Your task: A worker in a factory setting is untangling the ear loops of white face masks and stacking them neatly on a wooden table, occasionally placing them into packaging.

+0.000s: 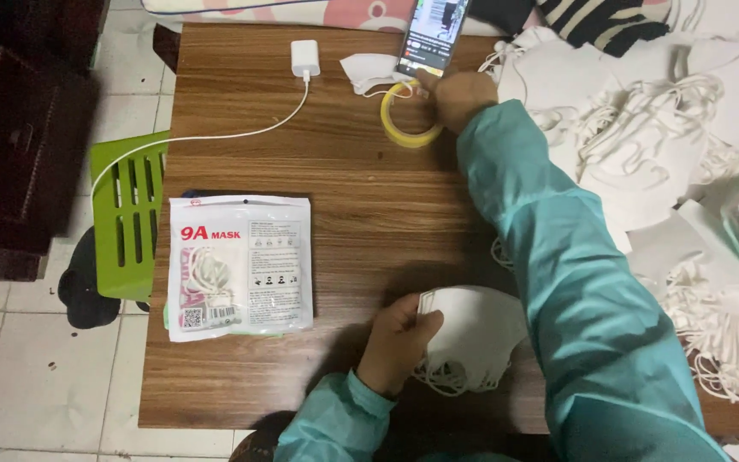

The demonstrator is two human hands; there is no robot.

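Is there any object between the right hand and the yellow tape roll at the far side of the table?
Nothing visible stands between them. The right hand is already at the yellow tape roll, its fingers on the roll's far rim, just below the propped phone. The left hand holds a stack of white masks at the near edge.

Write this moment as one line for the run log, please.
left hand: holds stack of white masks | right hand: on yellow tape roll beside phone | mask packet: flat on table

white folded mask stack (472,329) near table edge, yellow tape roll (410,115) flat
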